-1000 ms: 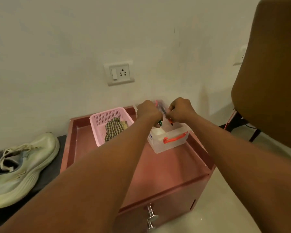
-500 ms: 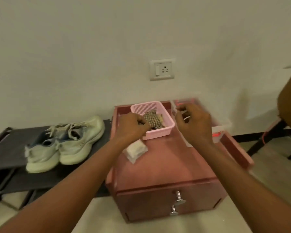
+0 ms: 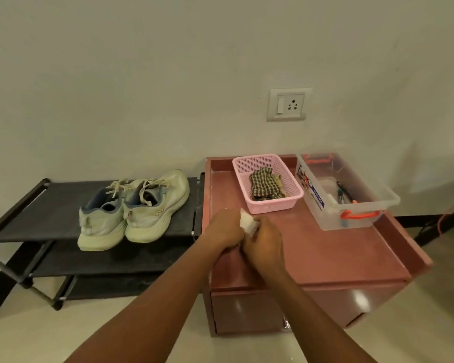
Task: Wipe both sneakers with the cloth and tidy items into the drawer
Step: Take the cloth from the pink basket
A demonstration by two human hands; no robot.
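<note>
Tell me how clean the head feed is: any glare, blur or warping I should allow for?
Head view: dim, warm, even light with faint shadows; glare spots on the drawer front; left hand, right hand and the white bundle they grip look slightly blurred; sneakers reasonably sharp; wide-angle stretch toward the edges, notably the shoe rack.

Home, prob. an entry or bedroom corner: low fabric shoe rack w/ worn sneakers, small cabinet w/ drawer against plain painted wall, domestic socket + switch plate, pink plastic basket & clear storage box on top, pale glossy floor.
</note>
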